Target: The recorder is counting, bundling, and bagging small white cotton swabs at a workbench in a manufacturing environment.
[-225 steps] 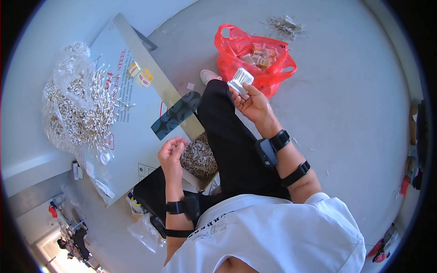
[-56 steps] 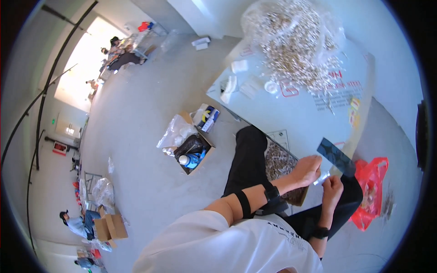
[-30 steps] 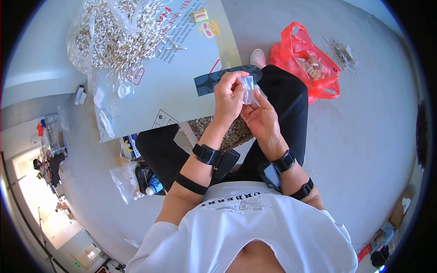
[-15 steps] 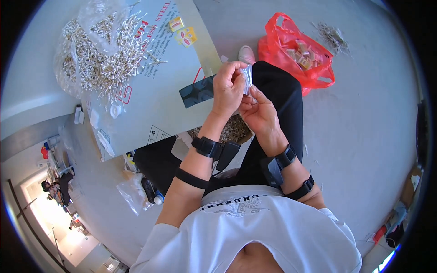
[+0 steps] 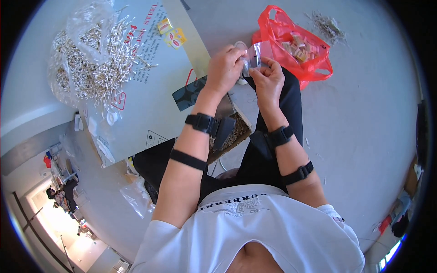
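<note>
Out in front of me, above my knee, I hold a small clear plastic bag between both hands. My left hand pinches its left side, with the fingertips curled inward. On the other side, my right hand grips the bag's lower right part between thumb and fingers. The film is shiny and stretched between them; whether anything lies inside cannot be made out. Under my left forearm, a cardboard box holds many cotton swabs, partly hidden by the arm.
At left, a table bears a big heap of cotton swabs in a clear bag. Yellow labelled packets, a dark patterned sheet and a tape roll lie there. A red plastic bag with small packs stands on the floor, near scattered swabs.
Both hands have moved slightly farther out and spread apart, and the clear bag is now opened out between them. More of the swab box shows below.
</note>
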Action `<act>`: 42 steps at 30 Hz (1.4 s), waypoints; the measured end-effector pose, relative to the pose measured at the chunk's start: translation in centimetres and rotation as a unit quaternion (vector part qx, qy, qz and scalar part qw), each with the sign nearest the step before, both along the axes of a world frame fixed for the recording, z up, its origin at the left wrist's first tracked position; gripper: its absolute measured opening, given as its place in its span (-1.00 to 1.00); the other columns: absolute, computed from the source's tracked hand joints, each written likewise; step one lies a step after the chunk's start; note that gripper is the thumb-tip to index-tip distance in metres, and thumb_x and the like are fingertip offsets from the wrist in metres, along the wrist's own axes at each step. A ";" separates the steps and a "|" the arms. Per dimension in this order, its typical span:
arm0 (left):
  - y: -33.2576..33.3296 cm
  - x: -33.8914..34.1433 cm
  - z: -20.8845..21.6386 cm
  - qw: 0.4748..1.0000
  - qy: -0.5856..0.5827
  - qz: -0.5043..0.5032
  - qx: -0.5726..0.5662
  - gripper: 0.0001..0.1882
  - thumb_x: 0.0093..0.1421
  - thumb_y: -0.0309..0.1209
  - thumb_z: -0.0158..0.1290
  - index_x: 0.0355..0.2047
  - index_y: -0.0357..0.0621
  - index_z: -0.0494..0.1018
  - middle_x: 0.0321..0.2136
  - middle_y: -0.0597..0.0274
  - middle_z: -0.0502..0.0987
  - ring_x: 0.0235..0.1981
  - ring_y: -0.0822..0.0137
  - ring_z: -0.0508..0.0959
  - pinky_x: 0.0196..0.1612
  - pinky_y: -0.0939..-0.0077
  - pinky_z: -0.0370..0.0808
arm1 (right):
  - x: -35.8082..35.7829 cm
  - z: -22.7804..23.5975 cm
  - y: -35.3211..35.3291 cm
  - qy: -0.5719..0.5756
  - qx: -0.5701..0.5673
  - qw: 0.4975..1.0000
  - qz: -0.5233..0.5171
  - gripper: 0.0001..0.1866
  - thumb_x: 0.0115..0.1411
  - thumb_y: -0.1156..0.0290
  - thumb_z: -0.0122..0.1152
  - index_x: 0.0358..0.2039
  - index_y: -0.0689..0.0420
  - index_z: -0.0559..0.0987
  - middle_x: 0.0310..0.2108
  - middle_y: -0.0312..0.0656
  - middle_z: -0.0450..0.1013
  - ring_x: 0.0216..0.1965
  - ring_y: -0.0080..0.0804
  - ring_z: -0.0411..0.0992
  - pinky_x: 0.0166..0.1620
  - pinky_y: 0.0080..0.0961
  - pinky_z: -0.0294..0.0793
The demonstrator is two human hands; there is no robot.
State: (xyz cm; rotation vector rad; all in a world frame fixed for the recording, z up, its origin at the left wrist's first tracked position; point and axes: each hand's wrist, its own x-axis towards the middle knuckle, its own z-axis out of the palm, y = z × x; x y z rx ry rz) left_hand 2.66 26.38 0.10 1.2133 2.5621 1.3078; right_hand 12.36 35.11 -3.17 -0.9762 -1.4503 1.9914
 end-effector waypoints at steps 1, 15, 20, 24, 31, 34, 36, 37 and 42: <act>0.3 -0.7 -0.4 1.000 0.000 0.000 0.000 -0.82 -0.01 -0.62 0.10 -0.34 -0.20 0.52 -0.47 0.17 0.50 -0.44 0.21 0.53 -0.36 0.43 0.47 | -0.5 -0.2 0.1 -0.015 0.032 0.999 0.000 -0.57 0.00 0.67 0.29 -0.09 0.33 0.41 -0.52 -0.26 0.50 -0.52 -0.64 0.40 -0.49 -0.66 0.34; -1.1 -1.4 -1.9 0.997 0.028 -0.026 -0.061 -0.89 -0.03 -0.55 0.13 -0.43 -0.16 0.50 -0.43 0.15 0.56 -0.30 0.05 0.51 -0.21 0.19 0.47 | -0.6 -3.0 -0.9 -0.110 0.061 0.992 0.025 -0.56 -0.07 0.64 0.34 -0.13 0.31 0.46 -0.56 -0.25 0.50 -0.52 -0.58 0.42 -0.44 -0.61 0.38; -2.5 -1.4 -1.5 0.998 0.036 -0.032 -0.050 -0.87 -0.02 -0.58 0.15 -0.39 -0.21 0.51 -0.43 0.12 0.55 -0.34 0.10 0.54 -0.26 0.31 0.50 | -0.1 -1.5 -1.7 -0.098 0.001 0.995 0.033 -0.57 -0.05 0.63 0.35 -0.12 0.33 0.45 -0.54 -0.25 0.49 -0.52 -0.59 0.41 -0.44 -0.62 0.36; -4.0 -1.3 -0.9 0.999 -0.025 -0.031 -0.005 -0.89 -0.02 -0.59 0.08 -0.42 -0.22 0.53 -0.49 0.14 0.55 -0.41 0.14 0.54 -0.32 0.29 0.48 | 0.5 0.0 -2.7 -0.044 -0.104 0.993 0.034 -0.52 -0.03 0.64 0.34 -0.06 0.35 0.42 -0.50 -0.26 0.49 -0.51 -0.58 0.40 -0.45 -0.64 0.34; -5.4 -1.5 -0.1 0.958 -0.275 0.038 0.068 -0.87 0.15 -0.44 0.10 -0.41 -0.27 0.56 -0.54 0.13 0.56 -0.54 0.38 0.52 -0.41 0.50 0.44 | 0.7 1.1 -5.2 -0.017 -0.165 0.986 -0.005 -0.43 -0.01 0.66 0.32 0.04 0.40 0.33 -0.45 -0.22 0.52 -0.41 -0.54 0.46 -0.28 -0.66 0.41; -5.7 -2.1 -0.1 0.978 -0.207 0.002 -0.032 -0.86 0.14 -0.43 0.11 -0.42 -0.27 0.55 -0.55 0.11 0.54 -0.55 0.26 0.53 -0.41 0.43 0.45 | 0.8 1.1 -5.7 -0.038 -0.181 0.983 -0.011 -0.42 -0.02 0.66 0.33 0.03 0.41 0.32 -0.43 -0.21 0.53 -0.38 -0.53 0.47 -0.24 -0.64 0.43; -6.1 -2.4 -0.1 0.980 -0.187 -0.002 -0.061 -0.87 0.13 -0.42 0.12 -0.43 -0.26 0.54 -0.54 0.09 0.53 -0.50 0.18 0.53 -0.37 0.37 0.45 | 0.9 0.5 -6.5 -0.025 -0.170 0.985 -0.005 -0.43 -0.02 0.66 0.34 0.02 0.39 0.33 -0.43 -0.22 0.52 -0.38 -0.52 0.47 -0.25 -0.61 0.44; -6.2 -2.4 0.0 0.982 -0.168 -0.010 -0.090 -0.87 0.11 -0.42 0.12 -0.45 -0.26 0.53 -0.52 0.08 0.52 -0.46 0.10 0.53 -0.34 0.31 0.46 | 0.9 0.1 -6.8 -0.011 -0.159 0.987 -0.003 -0.44 -0.03 0.66 0.34 0.00 0.38 0.34 -0.44 -0.23 0.52 -0.39 -0.51 0.48 -0.26 -0.58 0.44; -8.1 -2.5 -0.2 0.985 -0.032 0.006 -0.169 -0.89 0.09 -0.42 0.11 -0.45 -0.20 0.54 -0.37 0.10 0.50 -0.21 0.03 0.47 -0.14 0.18 0.43 | 0.7 -1.6 -8.3 -0.030 0.015 0.999 0.034 -0.46 -0.09 0.63 0.37 -0.06 0.28 0.37 -0.49 -0.22 0.50 -0.44 -0.49 0.47 -0.32 -0.50 0.44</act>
